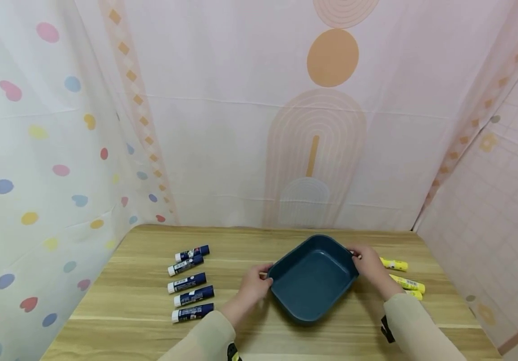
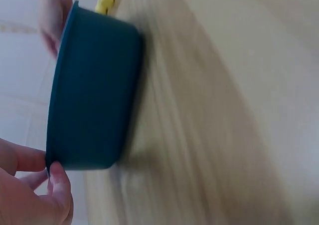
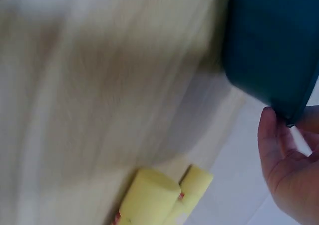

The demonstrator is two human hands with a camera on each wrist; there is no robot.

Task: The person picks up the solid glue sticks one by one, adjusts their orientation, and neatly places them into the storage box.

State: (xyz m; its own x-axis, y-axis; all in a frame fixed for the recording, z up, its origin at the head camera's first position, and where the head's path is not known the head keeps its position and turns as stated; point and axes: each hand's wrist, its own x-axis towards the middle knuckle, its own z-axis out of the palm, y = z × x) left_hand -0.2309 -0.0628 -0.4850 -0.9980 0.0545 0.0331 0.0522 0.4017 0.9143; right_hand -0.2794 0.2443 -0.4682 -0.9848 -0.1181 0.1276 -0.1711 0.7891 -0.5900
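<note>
A dark teal rectangular tray with raised sides (image 1: 315, 286) is held at an angle over the wooden table in the head view. My left hand (image 1: 255, 285) pinches its left rim; in the left wrist view that thumb and fingers (image 2: 59, 185) grip the edge. On the opposite side my right hand (image 1: 369, 263) pinches the rim near a corner, which the right wrist view also shows, with fingers (image 3: 269, 140) at the edge. The inside of the tray shows nothing in it. Whether its base touches the table I cannot tell.
Several dark blue tubes with white caps (image 1: 187, 282) lie in a column on the left of the table (image 1: 119, 311). Yellow tubes (image 1: 408, 284) lie at the right, partly behind my right arm. Patterned curtains (image 1: 223, 150) hang behind and on both sides.
</note>
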